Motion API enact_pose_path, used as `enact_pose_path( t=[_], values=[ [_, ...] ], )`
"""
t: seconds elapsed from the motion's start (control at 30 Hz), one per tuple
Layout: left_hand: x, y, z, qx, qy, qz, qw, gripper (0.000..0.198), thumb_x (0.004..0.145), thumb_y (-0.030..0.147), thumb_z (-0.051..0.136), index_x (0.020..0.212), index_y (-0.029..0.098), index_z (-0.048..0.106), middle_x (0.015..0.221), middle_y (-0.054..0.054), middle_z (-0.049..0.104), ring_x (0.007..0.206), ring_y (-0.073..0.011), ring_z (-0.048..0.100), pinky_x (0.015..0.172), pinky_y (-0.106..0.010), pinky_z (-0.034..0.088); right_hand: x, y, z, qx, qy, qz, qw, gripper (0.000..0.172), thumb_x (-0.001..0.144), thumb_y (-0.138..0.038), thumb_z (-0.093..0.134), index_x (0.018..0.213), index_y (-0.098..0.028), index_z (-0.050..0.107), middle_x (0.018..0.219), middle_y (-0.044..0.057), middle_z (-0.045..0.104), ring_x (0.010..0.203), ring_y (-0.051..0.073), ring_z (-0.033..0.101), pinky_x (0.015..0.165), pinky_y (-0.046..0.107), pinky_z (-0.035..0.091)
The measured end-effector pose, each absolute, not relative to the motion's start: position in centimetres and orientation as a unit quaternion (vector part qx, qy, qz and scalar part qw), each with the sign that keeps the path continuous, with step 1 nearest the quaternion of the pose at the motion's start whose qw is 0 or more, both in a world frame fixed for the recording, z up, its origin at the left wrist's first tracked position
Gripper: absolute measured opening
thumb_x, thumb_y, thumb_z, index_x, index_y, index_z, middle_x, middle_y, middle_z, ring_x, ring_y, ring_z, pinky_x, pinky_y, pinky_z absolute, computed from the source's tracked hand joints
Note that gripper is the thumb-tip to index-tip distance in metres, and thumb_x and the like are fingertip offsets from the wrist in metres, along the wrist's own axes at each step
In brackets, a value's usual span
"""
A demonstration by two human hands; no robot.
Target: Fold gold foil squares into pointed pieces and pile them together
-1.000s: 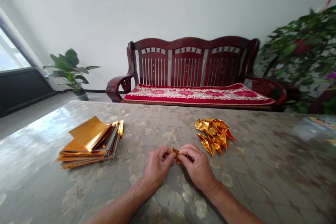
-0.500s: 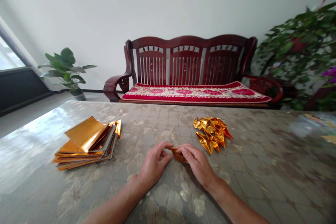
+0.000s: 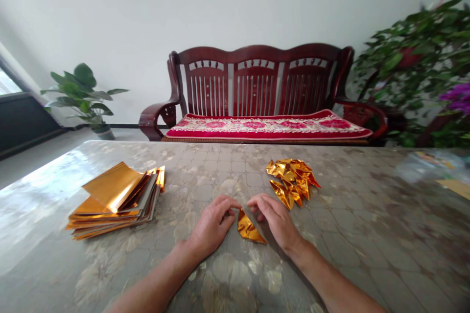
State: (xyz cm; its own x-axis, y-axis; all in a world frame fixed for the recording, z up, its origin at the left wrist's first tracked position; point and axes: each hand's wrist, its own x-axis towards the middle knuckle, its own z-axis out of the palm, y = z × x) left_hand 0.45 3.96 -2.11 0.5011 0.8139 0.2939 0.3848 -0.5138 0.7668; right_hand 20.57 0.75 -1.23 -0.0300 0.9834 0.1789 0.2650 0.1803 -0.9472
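Note:
A folded gold foil piece [image 3: 249,229] lies between my hands near the middle of the table. My left hand [image 3: 216,225] is closed at its upper left corner, thumb and fingers pinched on the foil's tip. My right hand [image 3: 275,217] is just right of the piece, apart from it, with fingers bent and nothing seen in them. Several folded gold foil shapes [image 3: 293,178] are heaped beyond my right hand. A stack of gold foil sheets [image 3: 113,188] lies on the left, its top sheets askew.
The patterned table [image 3: 205,166] spans the view. A clear plastic bag [image 3: 426,164] and a tan piece [image 3: 455,187] lie at the far right. Behind stand a red wooden bench [image 3: 255,90] and potted plants [image 3: 84,90].
My right hand has let go of the foil piece and moved slightly off it, so more of the piece shows. The whole view has shifted slightly.

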Motion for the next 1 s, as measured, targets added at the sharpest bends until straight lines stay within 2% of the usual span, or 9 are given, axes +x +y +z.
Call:
enact_pose_path(
  t=[0.13,0.23,0.37,0.47,0.7,0.87,1.0],
  values=[
    [0.4,4.0,-2.3,0.798,0.392,0.313,0.334,0.040,0.077,0.002,0.051,0.110,0.023,0.061,0.103,-0.003,0.058,0.083,-0.0133,0.060,0.074,-0.025,0.048,21.7,1.1,-0.4,-0.540,-0.648,0.355,0.402,0.035,0.091,-0.047,0.049,0.078,-0.019,0.065,0.077,0.002,0.057,0.073,0.017,0.054,0.063,0.028,0.041],
    [0.4,4.1,-2.3,0.796,0.399,0.307,0.336,0.043,0.076,0.002,0.051,0.113,0.023,0.059,0.106,-0.003,0.057,0.082,-0.0126,0.059,0.074,-0.024,0.049,22.5,1.2,0.4,-0.528,-0.701,0.375,0.300,0.026,0.077,-0.042,0.068,0.089,-0.019,0.066,0.085,0.001,0.056,0.075,0.016,0.051,0.067,0.028,0.041],
    [0.4,4.1,-2.3,0.799,0.403,0.299,0.332,0.043,0.077,0.004,0.051,0.114,0.022,0.058,0.105,-0.003,0.056,0.082,-0.0127,0.058,0.074,-0.025,0.049,23.3,0.9,1.4,-0.528,-0.729,0.400,0.173,0.054,0.056,-0.029,0.084,0.105,-0.021,0.062,0.098,0.000,0.053,0.087,0.017,0.050,0.073,0.026,0.042],
    [0.4,4.0,-2.2,0.802,0.402,0.298,0.326,0.042,0.077,0.004,0.051,0.114,0.023,0.057,0.106,-0.003,0.056,0.084,-0.0134,0.059,0.076,-0.026,0.049,23.7,0.4,1.7,-0.520,-0.752,0.384,0.128,0.057,0.052,-0.024,0.085,0.104,-0.023,0.061,0.101,-0.001,0.051,0.090,0.016,0.050,0.075,0.025,0.042],
    [0.5,3.8,-2.3,0.808,0.399,0.301,0.312,0.044,0.078,0.005,0.053,0.117,0.024,0.056,0.108,-0.004,0.055,0.087,-0.0143,0.059,0.076,-0.026,0.049,22.7,0.0,1.1,-0.536,-0.781,0.283,0.152,0.035,0.059,-0.019,0.078,0.088,-0.023,0.060,0.093,-0.002,0.052,0.085,0.016,0.050,0.067,0.024,0.036],
    [0.5,4.0,-2.3,0.810,0.388,0.306,0.317,0.044,0.076,0.002,0.052,0.113,0.024,0.061,0.109,-0.004,0.056,0.087,-0.0137,0.059,0.075,-0.024,0.048,22.1,0.3,-0.1,-0.555,-0.773,0.247,0.182,0.018,0.064,-0.016,0.073,0.076,-0.022,0.061,0.082,-0.003,0.054,0.078,0.015,0.052,0.063,0.023,0.032],
    [0.3,4.2,-2.2,0.796,0.371,0.330,0.346,0.038,0.079,0.003,0.052,0.109,0.023,0.064,0.111,-0.005,0.056,0.081,-0.0119,0.059,0.072,-0.024,0.049,21.8,0.5,-0.2,-0.560,-0.766,0.231,0.214,0.014,0.069,-0.013,0.070,0.072,-0.022,0.059,0.082,-0.003,0.056,0.076,0.014,0.054,0.064,0.024,0.033]
  ],
)
